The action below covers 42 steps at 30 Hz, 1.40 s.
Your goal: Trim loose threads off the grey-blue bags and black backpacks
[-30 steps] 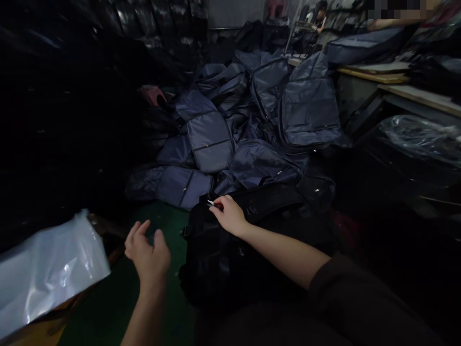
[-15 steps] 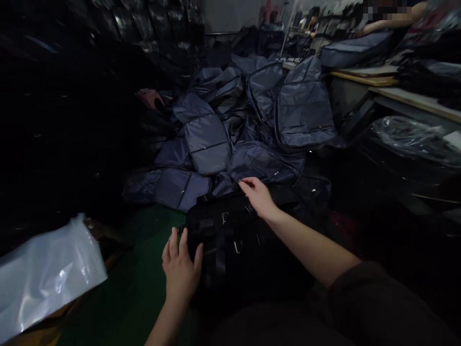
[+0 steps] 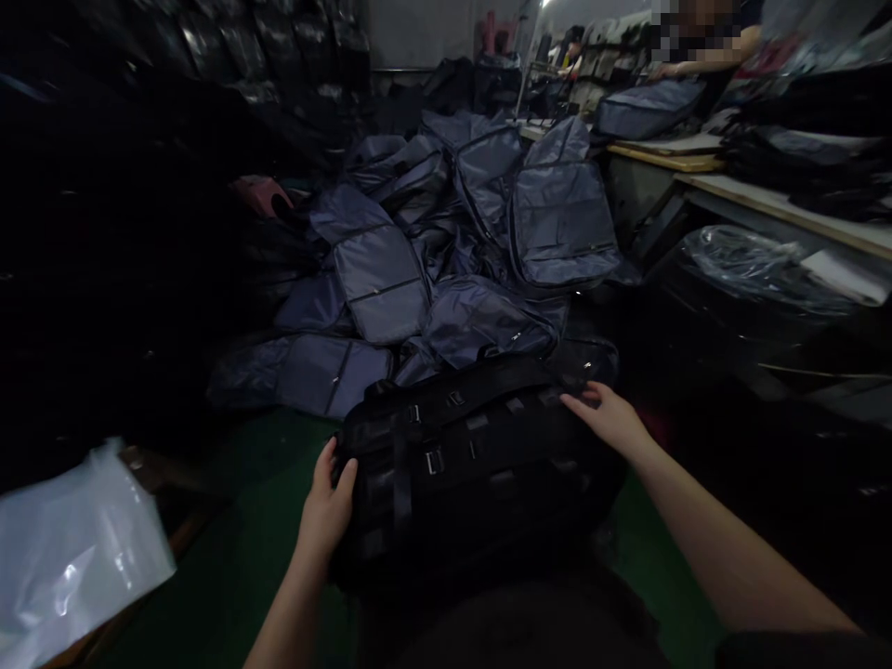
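Observation:
A black backpack (image 3: 480, 465) with straps and metal buckles lies in front of my body, its long side running left to right. My left hand (image 3: 331, 502) holds its left end, thumb on top and fingers over the outer side. At the far right corner, my right hand (image 3: 613, 423) has thumb and fingers bent together on the bag's edge. Whether a zipper pull or only fabric sits between those fingertips is too dark to make out.
A heap of dark blue bags (image 3: 390, 279) lies just beyond the backpack. White plastic sheeting (image 3: 76, 548) is at the lower left over a green floor (image 3: 271, 520). Worktables (image 3: 787, 204) run along the right, with clear plastic (image 3: 745, 255) below. Another person (image 3: 725, 56) handles a bag there.
My right hand has moved right along the bag's far edge to its right corner. My left hand has closed round the left end. The view has shifted a little to the right.

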Each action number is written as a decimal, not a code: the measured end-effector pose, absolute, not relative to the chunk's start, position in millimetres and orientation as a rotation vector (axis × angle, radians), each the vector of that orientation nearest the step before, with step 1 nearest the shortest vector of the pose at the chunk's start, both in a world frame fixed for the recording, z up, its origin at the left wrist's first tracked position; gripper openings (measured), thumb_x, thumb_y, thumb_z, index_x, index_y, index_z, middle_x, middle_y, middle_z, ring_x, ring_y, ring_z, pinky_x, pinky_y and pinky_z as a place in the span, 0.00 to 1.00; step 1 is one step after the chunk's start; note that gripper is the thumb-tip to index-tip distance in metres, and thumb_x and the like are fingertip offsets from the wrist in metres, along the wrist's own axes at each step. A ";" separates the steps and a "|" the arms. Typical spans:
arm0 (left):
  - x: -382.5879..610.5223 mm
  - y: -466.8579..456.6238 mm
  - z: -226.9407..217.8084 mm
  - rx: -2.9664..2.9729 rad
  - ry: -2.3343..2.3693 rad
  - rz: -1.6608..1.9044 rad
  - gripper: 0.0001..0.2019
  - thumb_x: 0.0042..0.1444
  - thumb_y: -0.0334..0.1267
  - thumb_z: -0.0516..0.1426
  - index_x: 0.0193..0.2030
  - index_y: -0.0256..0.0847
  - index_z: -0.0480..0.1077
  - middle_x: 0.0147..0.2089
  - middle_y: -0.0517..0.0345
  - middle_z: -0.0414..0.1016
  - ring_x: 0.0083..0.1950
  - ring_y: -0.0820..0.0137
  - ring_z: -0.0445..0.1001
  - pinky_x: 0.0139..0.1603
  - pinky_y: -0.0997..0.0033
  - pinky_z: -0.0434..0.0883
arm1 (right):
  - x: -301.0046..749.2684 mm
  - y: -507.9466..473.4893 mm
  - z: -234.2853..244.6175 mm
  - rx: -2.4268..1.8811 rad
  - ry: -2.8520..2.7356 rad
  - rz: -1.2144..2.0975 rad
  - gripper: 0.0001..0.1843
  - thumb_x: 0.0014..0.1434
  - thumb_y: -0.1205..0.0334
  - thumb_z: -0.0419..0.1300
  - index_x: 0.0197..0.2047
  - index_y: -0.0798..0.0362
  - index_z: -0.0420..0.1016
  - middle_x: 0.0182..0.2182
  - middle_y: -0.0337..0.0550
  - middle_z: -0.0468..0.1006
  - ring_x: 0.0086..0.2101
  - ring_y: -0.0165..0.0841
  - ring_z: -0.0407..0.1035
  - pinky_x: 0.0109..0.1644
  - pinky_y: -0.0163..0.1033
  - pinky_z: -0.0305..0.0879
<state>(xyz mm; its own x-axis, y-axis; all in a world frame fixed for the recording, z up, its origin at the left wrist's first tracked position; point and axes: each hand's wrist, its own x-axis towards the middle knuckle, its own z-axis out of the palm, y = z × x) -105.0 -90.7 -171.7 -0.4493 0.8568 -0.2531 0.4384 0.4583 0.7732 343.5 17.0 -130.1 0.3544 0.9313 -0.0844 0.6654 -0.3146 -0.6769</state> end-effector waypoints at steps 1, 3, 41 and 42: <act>-104.1 -90.9 -171.8 1.050 2.061 0.837 0.32 0.55 0.57 0.49 0.65 0.55 0.48 0.63 0.48 0.60 0.60 0.57 0.63 0.55 0.54 0.65 | 346.8 10.6 -134.1 -2.133 -1.380 0.709 0.43 0.38 0.40 0.66 0.54 0.57 0.68 0.44 0.54 0.76 0.44 0.46 0.70 0.51 0.47 0.62; -102.8 -90.9 -172.1 1.031 2.059 0.833 0.32 0.55 0.57 0.50 0.65 0.54 0.48 0.61 0.47 0.63 0.59 0.57 0.65 0.54 0.55 0.65 | 351.7 1.3 -140.6 -2.178 -1.330 0.871 0.45 0.38 0.39 0.66 0.56 0.57 0.67 0.49 0.57 0.73 0.49 0.48 0.67 0.54 0.48 0.59; -100.0 -108.5 -173.7 0.339 1.660 0.957 0.25 0.45 0.47 0.64 0.46 0.32 0.70 0.37 0.45 0.79 0.38 0.59 0.78 0.41 0.60 0.76 | 374.6 -45.0 -197.6 -1.756 -1.023 1.337 0.20 0.49 0.50 0.64 0.42 0.54 0.77 0.38 0.46 0.81 0.40 0.40 0.75 0.45 0.40 0.71; -100.0 -108.5 -173.9 0.356 1.680 0.967 0.24 0.45 0.47 0.64 0.46 0.32 0.70 0.37 0.45 0.79 0.38 0.60 0.78 0.42 0.61 0.75 | 374.6 -45.3 -198.1 -1.757 -1.019 1.337 0.20 0.49 0.50 0.64 0.42 0.54 0.77 0.39 0.46 0.80 0.40 0.41 0.75 0.44 0.40 0.71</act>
